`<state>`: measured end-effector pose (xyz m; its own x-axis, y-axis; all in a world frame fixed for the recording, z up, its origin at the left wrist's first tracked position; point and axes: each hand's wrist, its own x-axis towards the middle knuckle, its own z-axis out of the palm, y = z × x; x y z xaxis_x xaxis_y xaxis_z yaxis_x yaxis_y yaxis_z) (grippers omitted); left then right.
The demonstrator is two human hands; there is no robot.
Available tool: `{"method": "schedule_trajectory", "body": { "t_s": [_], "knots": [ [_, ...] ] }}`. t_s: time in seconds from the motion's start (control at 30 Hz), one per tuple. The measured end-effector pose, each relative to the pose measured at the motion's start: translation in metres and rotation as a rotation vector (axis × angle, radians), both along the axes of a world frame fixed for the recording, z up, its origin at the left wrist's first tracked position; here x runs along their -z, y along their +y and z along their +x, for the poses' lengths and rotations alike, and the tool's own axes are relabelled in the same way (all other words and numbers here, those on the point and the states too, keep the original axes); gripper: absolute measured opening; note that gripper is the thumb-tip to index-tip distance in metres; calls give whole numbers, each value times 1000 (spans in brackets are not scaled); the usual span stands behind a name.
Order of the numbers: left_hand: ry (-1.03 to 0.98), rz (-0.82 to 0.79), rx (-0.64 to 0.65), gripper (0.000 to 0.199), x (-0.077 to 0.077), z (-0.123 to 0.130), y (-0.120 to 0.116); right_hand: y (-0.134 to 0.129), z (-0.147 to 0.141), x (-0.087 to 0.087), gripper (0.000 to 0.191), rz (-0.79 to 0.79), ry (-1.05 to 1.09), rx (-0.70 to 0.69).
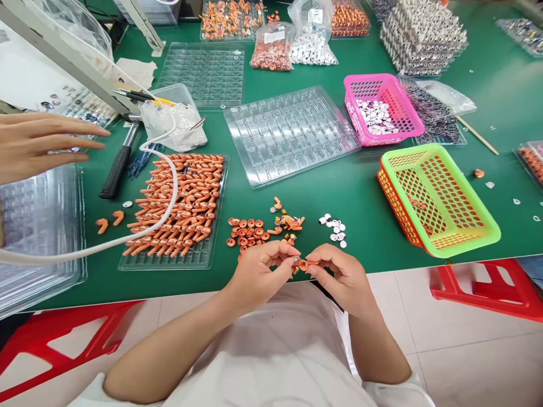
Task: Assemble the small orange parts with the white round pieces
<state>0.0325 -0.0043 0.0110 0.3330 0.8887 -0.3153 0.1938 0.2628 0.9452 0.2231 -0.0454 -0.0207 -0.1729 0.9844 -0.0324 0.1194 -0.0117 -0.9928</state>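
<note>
The work in hand is at the stage of a single unit held open above the near edge of the green table [271, 195]. The right hand [343, 278] clamps an orange housing [303, 264] between thumb and forefinger; the left hand [258, 278] pinches a small part [296, 258] directly to its left, its exact form hidden by the fingertips. The gap between the two, if any, cannot be told. This unit appears unfinished. Immediately beyond the hands lies a loose cluster of orange stems [292, 222], some with yellow and dark inner parts exposed, which are judged incomplete. Round orange caps [251, 232] to the left and white discs [339, 230] to the right remain loose. Farther left, a clear tray [165, 262] carries many rows of orange stem pieces [182, 198]; whether these are finished cannot be determined. At the far right, a pink basket [392, 140] contains further white pieces [375, 115]. Considerable loose stock therefore remains.
</note>
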Motion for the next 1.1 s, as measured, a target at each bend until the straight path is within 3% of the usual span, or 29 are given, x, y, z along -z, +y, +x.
{"method": "schedule_trajectory", "body": {
  "t_s": [0.2,0.37,0.5,0.8,1.1],
  "knots": [
    [-123,-111,25,14,-5,-2,-1,0,-2,1,13,-127,200,77],
    [-70,-131,173,18,-10,-14,-1,3,-4,0,15,-144,252,89],
    [-41,-170,266,26,-5,-21,-1,6,-6,-2,13,-119,230,48],
    [-160,-251,225,21,-2,-20,12,15,-8,-19,11,-53,25,-87],
    [-278,-370,236,34,-5,-16,14,20,-15,-29,8,-104,-86,-80]
  ]
}}
